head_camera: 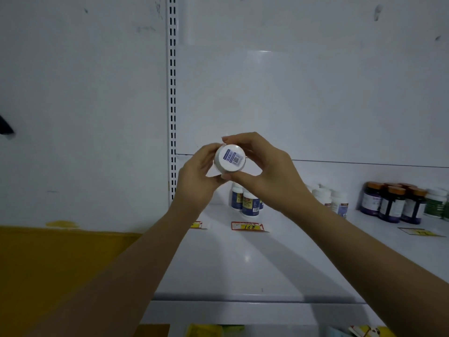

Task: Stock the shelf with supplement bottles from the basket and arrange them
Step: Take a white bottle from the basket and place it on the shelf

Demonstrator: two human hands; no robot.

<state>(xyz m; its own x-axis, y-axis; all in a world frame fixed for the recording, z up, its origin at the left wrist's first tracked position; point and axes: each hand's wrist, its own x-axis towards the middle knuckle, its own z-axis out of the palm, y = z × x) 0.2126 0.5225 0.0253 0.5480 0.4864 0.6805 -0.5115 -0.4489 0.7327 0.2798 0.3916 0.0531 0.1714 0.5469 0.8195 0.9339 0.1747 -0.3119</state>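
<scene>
One white supplement bottle (230,158) is held in the air just right of the slotted upright (172,93), above the back of the white shelf (243,259). Its round end faces the camera and carries one blue sticker with a square code. Two hands hold it: the left hand (196,171) curls round its body from the upright's side, and the right hand (264,171) pinches its end from the far side, a finger above and the thumb below.

Standing on the shelf, in order away from the upright:
- blue-labelled bottles (250,204), two plain and a third partly hidden behind the right wrist;
- white-capped pale bottles (340,200), two plain, more behind them uncertain;
- dark purple bottles with orange caps (392,203), five caps counted;
- one green-labelled bottle (436,203), farthest from the upright.

Three price tags lie near the front of the shelf; the middle tag (250,226) reads 168.
</scene>
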